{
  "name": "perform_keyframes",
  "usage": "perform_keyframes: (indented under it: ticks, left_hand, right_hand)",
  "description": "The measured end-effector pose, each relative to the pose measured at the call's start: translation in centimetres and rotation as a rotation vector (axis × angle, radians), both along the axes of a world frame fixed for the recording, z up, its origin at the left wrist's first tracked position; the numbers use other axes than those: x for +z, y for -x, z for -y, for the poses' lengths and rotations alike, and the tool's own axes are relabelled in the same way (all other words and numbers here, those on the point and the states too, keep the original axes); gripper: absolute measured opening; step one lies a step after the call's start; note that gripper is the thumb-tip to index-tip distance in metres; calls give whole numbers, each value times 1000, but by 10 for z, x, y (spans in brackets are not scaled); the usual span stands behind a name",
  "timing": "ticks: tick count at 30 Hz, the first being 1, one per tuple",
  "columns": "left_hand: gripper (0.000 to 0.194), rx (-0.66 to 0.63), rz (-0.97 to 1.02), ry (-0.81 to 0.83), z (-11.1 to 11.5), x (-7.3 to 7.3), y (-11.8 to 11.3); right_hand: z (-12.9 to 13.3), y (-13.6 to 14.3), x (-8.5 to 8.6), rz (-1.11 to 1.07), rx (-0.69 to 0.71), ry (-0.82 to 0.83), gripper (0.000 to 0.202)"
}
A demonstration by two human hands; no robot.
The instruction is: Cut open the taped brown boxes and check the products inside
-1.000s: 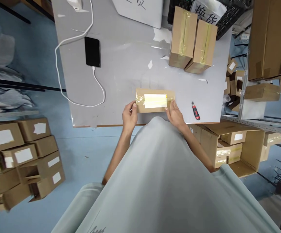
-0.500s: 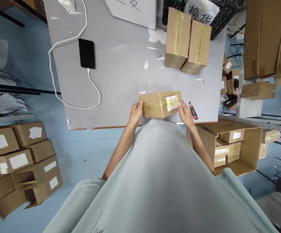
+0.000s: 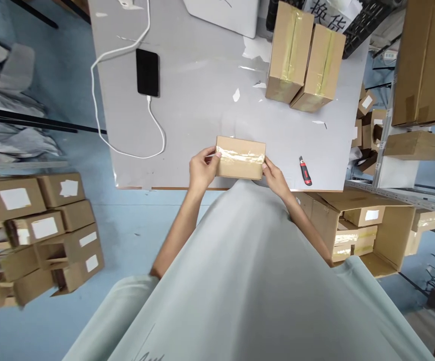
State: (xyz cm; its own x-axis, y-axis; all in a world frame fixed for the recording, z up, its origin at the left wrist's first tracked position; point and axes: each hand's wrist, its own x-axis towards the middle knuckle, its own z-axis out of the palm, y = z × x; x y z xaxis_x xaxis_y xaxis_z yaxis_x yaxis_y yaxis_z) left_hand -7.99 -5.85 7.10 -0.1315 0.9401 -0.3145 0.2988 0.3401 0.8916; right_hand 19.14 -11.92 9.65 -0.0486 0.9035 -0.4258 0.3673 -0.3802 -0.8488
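A small cardboard box [image 3: 240, 159] with clear tape along its facing side is held between my two hands at the near edge of the table. My left hand [image 3: 203, 169] grips its left end, thumb on the front and fingers partly hidden behind. At the lower right corner, my right hand [image 3: 275, 176] pinches the box with its thumb and fingers. To the right of the box a red and black utility knife [image 3: 305, 171] lies on the grey table [image 3: 187, 120].
Two taped cartons [image 3: 289, 52] stand at the back right beside a black crate [image 3: 370, 30]. A black phone [image 3: 148, 72] with a white cable lies on the left. An open large carton [image 3: 392, 235] holding small boxes stands right; stacked boxes [image 3: 67, 240] sit at left.
The box has been turned in my hands: the white label seen before is out of sight, and a taped side faces up. My view has shifted slightly.
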Motion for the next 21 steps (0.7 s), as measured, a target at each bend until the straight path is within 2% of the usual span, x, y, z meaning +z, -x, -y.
perform_keyframes:
  ticks: [2, 4, 7, 10, 13, 17, 21]
  left_hand:
    - [51, 4, 7, 21, 1, -4, 0]
    - [51, 18, 21, 19, 5, -6, -4]
    - [53, 57, 31, 5, 11, -6, -12]
    - [57, 96, 91, 22, 15, -14, -14]
    - [62, 151, 175, 139, 14, -36, -10]
    - [52, 181, 144, 292, 10, -70, -4]
    - [46, 80, 123, 281, 8, -93, -10]
  right_hand:
    - [4, 12, 6, 107, 14, -34, 99]
    - [7, 23, 19, 204, 50, -82, 90]
    - [10, 35, 38, 232, 147, -97, 79]
    - [9, 36, 46, 233, 198, -75, 80]
    - [10, 27, 45, 248, 178, -62, 84]
    - [15, 8, 41, 275, 103, -57, 90]
    - [23, -15, 36, 331, -11, -33, 96]
